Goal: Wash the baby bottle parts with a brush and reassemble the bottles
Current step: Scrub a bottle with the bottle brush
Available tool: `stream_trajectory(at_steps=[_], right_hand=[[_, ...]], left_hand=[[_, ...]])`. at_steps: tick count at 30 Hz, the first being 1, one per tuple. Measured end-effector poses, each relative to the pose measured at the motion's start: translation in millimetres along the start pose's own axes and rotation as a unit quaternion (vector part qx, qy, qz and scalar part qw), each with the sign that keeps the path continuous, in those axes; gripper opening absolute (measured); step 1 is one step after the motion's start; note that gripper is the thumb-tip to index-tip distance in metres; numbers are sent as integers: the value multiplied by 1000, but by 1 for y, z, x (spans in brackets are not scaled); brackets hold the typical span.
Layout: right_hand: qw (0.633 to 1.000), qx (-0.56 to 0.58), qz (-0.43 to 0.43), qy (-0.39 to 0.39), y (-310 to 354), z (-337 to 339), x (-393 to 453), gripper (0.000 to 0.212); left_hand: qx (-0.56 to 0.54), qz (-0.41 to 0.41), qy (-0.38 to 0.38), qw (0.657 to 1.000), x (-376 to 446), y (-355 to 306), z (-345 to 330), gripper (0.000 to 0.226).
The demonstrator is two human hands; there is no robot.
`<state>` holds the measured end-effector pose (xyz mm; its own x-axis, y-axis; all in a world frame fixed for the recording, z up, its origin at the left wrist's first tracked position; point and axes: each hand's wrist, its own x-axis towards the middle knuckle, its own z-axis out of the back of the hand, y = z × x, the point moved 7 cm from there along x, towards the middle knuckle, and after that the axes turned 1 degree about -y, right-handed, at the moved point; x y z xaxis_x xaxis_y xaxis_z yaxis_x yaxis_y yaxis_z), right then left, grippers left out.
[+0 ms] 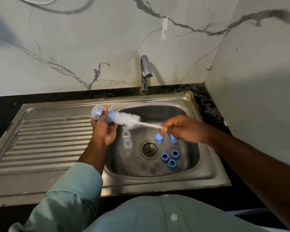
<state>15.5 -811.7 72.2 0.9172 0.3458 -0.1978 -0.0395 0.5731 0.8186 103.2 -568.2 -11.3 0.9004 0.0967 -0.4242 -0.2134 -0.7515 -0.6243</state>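
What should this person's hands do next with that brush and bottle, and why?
Probably push the bottle brush deeper into the baby bottle. The left hand grips the bottle on its side above the sink, the right hand pinches the handle's end, and most of the bristles show outside the bottle's mouth.

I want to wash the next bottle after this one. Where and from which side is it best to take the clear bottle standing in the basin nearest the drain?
Probably grip the clear bottle around its body just below the neck, coming from above and from the left. It stands upright with its open mouth up, the drain lies on its right, and a second bottle stands close behind it.
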Motion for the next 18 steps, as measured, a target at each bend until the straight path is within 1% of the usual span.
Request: stream_trajectory(at_steps=[1, 2, 3, 4, 5, 6, 7, 8, 9, 10, 11, 12, 13, 14, 15, 16, 17, 18], right_hand=[[997, 26, -11, -77, -6, 19, 5, 24], [992, 13, -17, -128, -14, 31, 11, 24], [989, -53, -33, -137, -24, 32, 16, 22], [985, -140, -52, -91, -34, 18, 17, 18], [975, -210, -71, -16, -41, -2, 13, 16], [968, -234, -77, 47, -39, -20, 4, 15], [973, -202, -61, 94, -31, -35, -4, 16], [984, -139, -25, 104, -16, -42, -9, 19], [996, -46, 14, 72, 1, -40, -10, 20], [999, 44, 26, -11, 7, -25, -6, 19], [987, 118, 4, -105, 1, -5, 0, 19], [972, 149, -28, -181, -11, 10, 6, 20], [969, 107, -62, -214, -23, 16, 11, 21], [978, 10, -84, -189, -35, 11, 16, 21], [984, -96, -99, -110, -40, -1, 16, 19], [980, -172, -92, -28, -40, -16, 12, 17], [977, -198, -66, 34, -34, -26, 7, 16], [980, -183, -26, 73, -23, -32, 3, 17]], left_hand=[[-9, -3, 0, 1000, 1, 1, 1, 80], [-4, -5, 4, 1000, 2, 3, 0, 73], [6, -10, 9, 1000, 4, 4, -2, 71], [13, -19, 12, 1000, 5, 4, -4, 72], [14, -26, 19, 999, 3, 3, -7, 73], [7, -30, 26, 999, 2, 2, -8, 76], [-7, -31, 35, 999, 1, 0, -10, 80], [-22, -30, 40, 998, 1, -3, -9, 86], [-42, -29, 40, 998, 2, -6, -7, 94], [-62, -30, 38, 997, 3, -8, -6, 99], [-76, -32, 30, 996, 3, -9, -5, 99], [-82, -37, 19, 996, 5, -10, -4, 94], [-77, -39, 13, 996, 5, -9, -5, 89], [-65, -41, 9, 997, 5, -8, -5, 87], [-54, -39, 12, 998, 5, -7, -8, 87], [-44, -36, 13, 998, 5, -6, -8, 88], [-39, -30, 21, 999, 5, -6, -9, 88], [-29, -25, 25, 999, 5, -5, -7, 88]])
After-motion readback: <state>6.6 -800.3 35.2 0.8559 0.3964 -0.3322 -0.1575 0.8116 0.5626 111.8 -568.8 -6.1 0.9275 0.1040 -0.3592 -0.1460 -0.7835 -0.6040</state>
